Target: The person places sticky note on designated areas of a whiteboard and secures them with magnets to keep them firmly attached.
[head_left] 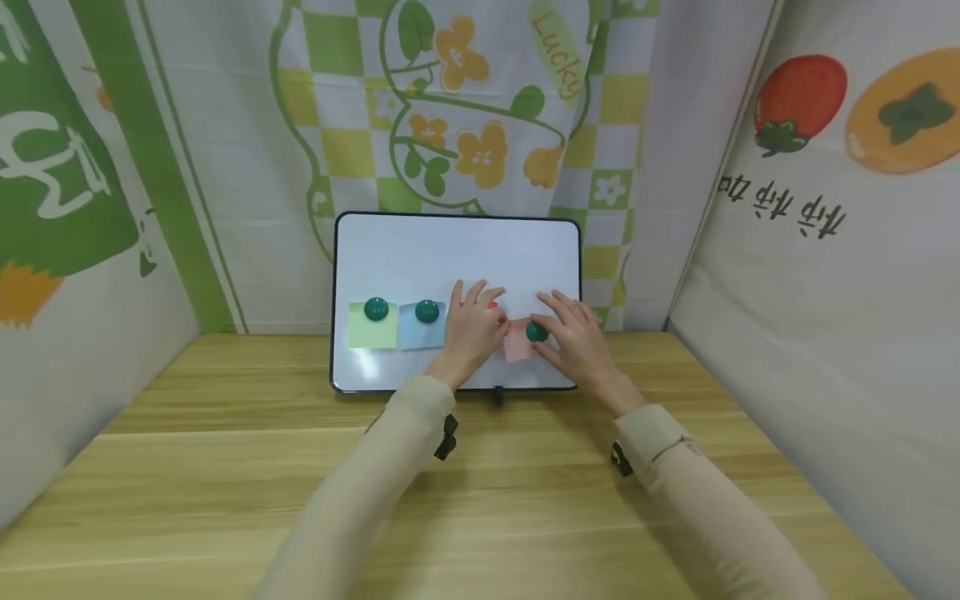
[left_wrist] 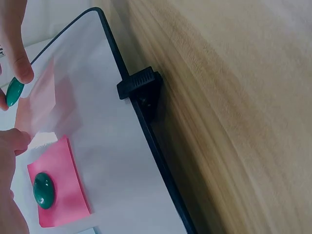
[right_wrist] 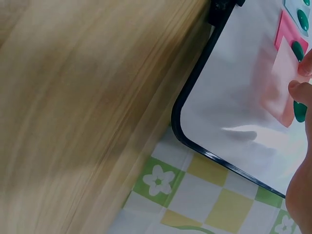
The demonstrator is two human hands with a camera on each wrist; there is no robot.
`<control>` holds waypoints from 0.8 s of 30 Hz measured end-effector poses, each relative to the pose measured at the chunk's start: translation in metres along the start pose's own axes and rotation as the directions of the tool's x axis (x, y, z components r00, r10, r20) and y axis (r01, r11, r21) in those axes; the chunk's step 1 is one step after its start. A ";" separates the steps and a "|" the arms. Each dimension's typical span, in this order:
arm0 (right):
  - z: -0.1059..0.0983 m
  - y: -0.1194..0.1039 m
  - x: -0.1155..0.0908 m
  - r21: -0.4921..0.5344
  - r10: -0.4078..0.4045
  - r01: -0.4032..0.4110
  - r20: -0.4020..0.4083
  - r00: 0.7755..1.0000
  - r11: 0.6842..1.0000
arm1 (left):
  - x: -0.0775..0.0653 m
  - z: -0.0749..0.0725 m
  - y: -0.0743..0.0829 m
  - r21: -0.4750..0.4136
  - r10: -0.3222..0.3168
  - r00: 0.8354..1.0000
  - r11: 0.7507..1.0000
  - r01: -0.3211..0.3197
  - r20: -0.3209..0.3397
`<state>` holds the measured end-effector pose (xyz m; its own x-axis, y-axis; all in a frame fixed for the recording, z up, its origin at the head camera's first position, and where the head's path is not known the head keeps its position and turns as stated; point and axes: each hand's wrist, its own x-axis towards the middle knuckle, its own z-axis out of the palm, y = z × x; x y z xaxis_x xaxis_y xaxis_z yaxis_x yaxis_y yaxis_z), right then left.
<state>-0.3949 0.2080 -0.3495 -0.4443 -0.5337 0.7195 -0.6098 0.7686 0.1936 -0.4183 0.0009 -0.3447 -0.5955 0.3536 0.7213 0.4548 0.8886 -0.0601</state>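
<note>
A whiteboard [head_left: 457, 250] leans upright on the table, with sticky notes across its lower half. My left hand [head_left: 474, 329] pinches the left edge of a pale pink sticky note [head_left: 517, 343], whose lower part stands off the board in the left wrist view. With thumb and finger, my right hand [head_left: 577, 342] holds a round green magnet [left_wrist: 15, 92] at that note's upper part. Beside it, a bright pink note [left_wrist: 61, 190] carries another green magnet [left_wrist: 44, 190]; in the head view my left hand mostly hides this note.
Farther left on the board are a green note [head_left: 372, 332] and a blue note [head_left: 420, 331], each under a green magnet. A black clip [left_wrist: 140, 84] grips the board's bottom edge. The wooden table [head_left: 510, 517] lies in front; a patterned curtain [head_left: 622, 150] hangs behind.
</note>
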 end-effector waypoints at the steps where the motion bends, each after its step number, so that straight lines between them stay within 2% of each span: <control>1: 0.001 0.000 0.001 -0.003 0.004 -0.004 0.003 1.000 1.000 | 0.001 0.000 -0.001 0.000 0.000 1.000 1.000 0.000 0.002; 9: 0.007 0.001 0.009 0.000 0.031 -0.031 0.018 0.999 1.000 | 0.009 0.001 -0.001 0.003 0.045 0.999 0.999 -0.045 0.012; 18: 0.014 0.002 0.020 -0.008 0.065 -0.065 0.043 0.997 0.998 | 0.023 0.003 0.001 0.126 0.054 0.998 0.990 -0.058 0.038; 24: 0.019 0.003 0.022 -0.007 0.111 -0.111 0.065 0.992 0.994 | 0.026 0.004 0.002 0.165 0.040 0.996 0.985 -0.052 0.076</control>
<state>-0.4191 0.1921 -0.3458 -0.5511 -0.4667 0.6917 -0.5524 0.8254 0.1168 -0.4357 0.0129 -0.3285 -0.6258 0.4097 0.6637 0.3694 0.9051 -0.2103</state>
